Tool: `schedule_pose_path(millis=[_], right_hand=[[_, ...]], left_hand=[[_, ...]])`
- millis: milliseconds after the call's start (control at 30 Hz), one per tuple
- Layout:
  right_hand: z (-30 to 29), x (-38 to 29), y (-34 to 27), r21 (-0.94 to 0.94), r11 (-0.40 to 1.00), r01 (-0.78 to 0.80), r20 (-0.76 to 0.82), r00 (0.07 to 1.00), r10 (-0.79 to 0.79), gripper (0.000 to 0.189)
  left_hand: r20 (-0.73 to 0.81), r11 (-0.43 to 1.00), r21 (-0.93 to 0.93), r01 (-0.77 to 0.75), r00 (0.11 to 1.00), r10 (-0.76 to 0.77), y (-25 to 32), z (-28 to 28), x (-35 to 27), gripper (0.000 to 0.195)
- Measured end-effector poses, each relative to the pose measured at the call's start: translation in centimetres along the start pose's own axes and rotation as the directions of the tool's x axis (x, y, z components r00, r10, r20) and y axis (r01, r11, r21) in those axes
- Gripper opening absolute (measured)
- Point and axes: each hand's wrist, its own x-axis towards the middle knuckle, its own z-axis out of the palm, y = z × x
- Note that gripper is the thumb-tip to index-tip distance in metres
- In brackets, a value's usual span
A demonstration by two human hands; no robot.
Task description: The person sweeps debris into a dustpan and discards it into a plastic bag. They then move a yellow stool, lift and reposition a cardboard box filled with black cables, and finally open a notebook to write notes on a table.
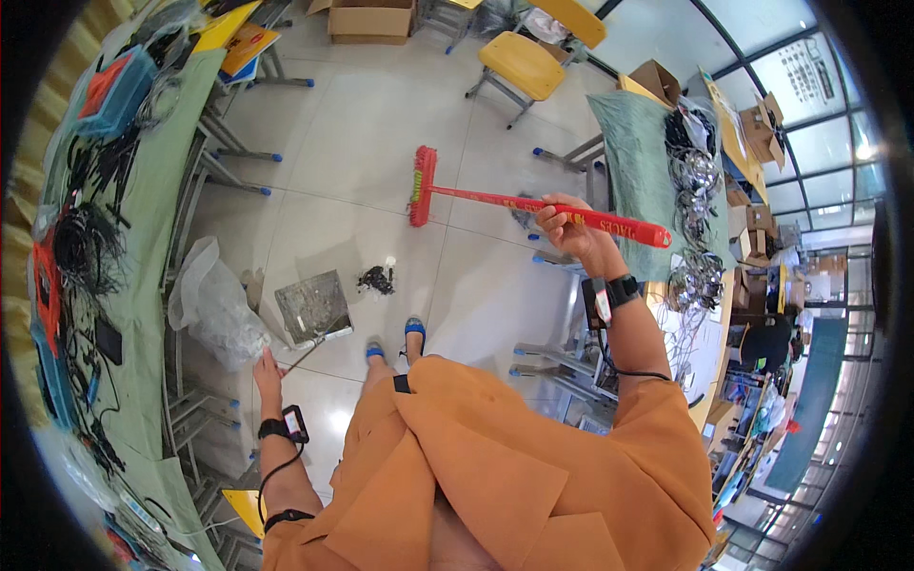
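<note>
My right hand (568,232) grips the red handle (493,198) of a push broom, near its thick end, which bears writing. Its red and green bristle head (423,187) is at the far end, over the tiled floor. My left hand (268,371) is closed around the thin rod handle of a dustpan (312,307) with a dirty grey pan. Against that same hand lies one end of a clear plastic bag (218,307); whether my fingers also pinch it, I cannot tell. A small heap of black scraps (377,280) lies on the floor beside the pan.
Green-covered tables stand left (153,285) and right (621,164), loaded with cables and wire bundles. Their metal legs (235,153) reach into the aisle. A yellow chair (525,64) and a cardboard box (371,21) stand ahead. My blue shoes (414,327) are close to the scraps.
</note>
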Motion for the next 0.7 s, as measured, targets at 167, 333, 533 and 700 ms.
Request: schedule_pose_path(millis=[167, 333, 533, 700], right_hand=[[-5.0, -0.9, -4.4, 0.044, 0.996, 0.079, 0.234, 0.968, -0.087, 0.039], [-9.9, -0.9, -6.9, -0.098, 0.794, 0.600, -0.051, 0.794, -0.606, 0.041], [-15.9, -2.0, -10.8, -0.156, 0.609, 0.778, -0.196, 0.580, -0.791, 0.024], [-25.1, -3.6, -18.9, -0.557, 0.654, 0.512, -0.448, 0.478, -0.756, 0.024]], left_hand=[[0.016, 0.989, -0.093, 0.116, 0.993, -0.115, -3.6, 1.4, -2.5, 0.051], [0.061, 0.970, -0.075, 0.230, 0.972, -0.226, -7.9, 2.5, -3.3, 0.048], [0.009, 0.901, -0.092, 0.424, 0.905, -0.425, -11.1, 4.1, -5.7, 0.050], [-0.027, 0.876, -0.141, 0.461, 0.883, -0.468, -13.5, 5.8, -8.1, 0.049]])
